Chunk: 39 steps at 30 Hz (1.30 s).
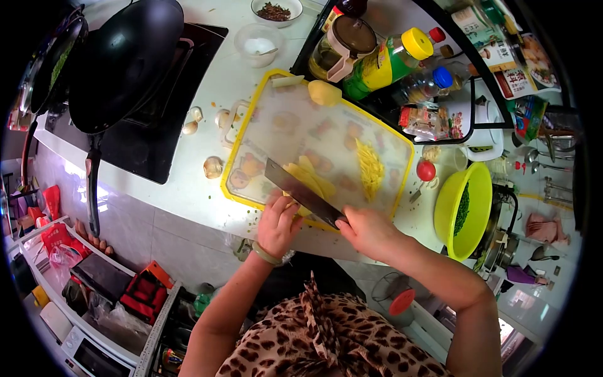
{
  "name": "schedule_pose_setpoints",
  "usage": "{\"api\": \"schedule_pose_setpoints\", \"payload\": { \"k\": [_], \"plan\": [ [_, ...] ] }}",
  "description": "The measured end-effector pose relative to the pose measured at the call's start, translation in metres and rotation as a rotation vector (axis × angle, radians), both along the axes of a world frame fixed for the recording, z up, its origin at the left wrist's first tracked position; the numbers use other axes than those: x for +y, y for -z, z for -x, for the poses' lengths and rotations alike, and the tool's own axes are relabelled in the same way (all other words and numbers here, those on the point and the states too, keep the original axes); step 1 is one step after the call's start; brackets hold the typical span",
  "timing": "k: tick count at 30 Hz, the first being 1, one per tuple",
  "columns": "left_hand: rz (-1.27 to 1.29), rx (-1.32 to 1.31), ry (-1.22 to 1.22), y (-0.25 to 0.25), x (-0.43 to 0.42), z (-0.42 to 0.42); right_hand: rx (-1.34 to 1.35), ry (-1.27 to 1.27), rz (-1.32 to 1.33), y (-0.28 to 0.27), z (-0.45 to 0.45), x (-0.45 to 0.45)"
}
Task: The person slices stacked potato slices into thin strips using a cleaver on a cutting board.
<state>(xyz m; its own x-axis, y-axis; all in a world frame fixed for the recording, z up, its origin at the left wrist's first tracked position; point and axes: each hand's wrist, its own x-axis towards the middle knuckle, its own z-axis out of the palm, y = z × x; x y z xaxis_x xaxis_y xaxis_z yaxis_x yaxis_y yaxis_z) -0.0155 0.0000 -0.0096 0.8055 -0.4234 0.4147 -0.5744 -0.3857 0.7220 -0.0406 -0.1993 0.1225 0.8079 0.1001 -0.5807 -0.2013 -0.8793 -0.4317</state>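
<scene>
My right hand grips the handle of a cleaver, its dark blade slanting up to the left over the cutting board. Beneath and behind the blade lie sliced pieces of potato. My left hand is at the board's near edge with fingers curled against the near end of the slices; the blade partly hides that contact. A pile of thin potato shreds rests on the right of the yellow-rimmed cutting board. A whole peeled potato sits at the far edge.
Left of the board stand garlic pieces and a cooktop with a black wok. To the right are a tomato and a lime-green basin of chopped greens. Bottles fill a rack behind; small bowls stand at the back.
</scene>
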Motion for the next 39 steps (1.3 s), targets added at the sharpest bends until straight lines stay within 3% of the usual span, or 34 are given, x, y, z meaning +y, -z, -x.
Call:
{"api": "schedule_pose_setpoints", "payload": {
  "k": [13, 20, 29, 35, 39],
  "plan": [
    [0.024, -0.014, 0.027, -0.002, 0.0, -0.002, -0.107, -0.027, 0.019, 0.024, 0.001, 0.017],
    [0.044, -0.057, 0.016, -0.002, -0.007, -0.004, -0.371, 0.018, -0.011, 0.066, -0.014, 0.039],
    [-0.026, 0.034, -0.038, -0.008, -0.006, 0.0, -0.216, 0.207, -0.171, 0.005, -0.015, 0.006],
    [-0.016, 0.036, -0.04, -0.006, -0.006, 0.0, -0.079, 0.06, -0.031, -0.004, 0.008, -0.006],
    [-0.01, 0.028, -0.053, -0.008, -0.007, 0.001, -0.121, 0.113, -0.077, 0.0, 0.016, -0.006]
  ]
}}
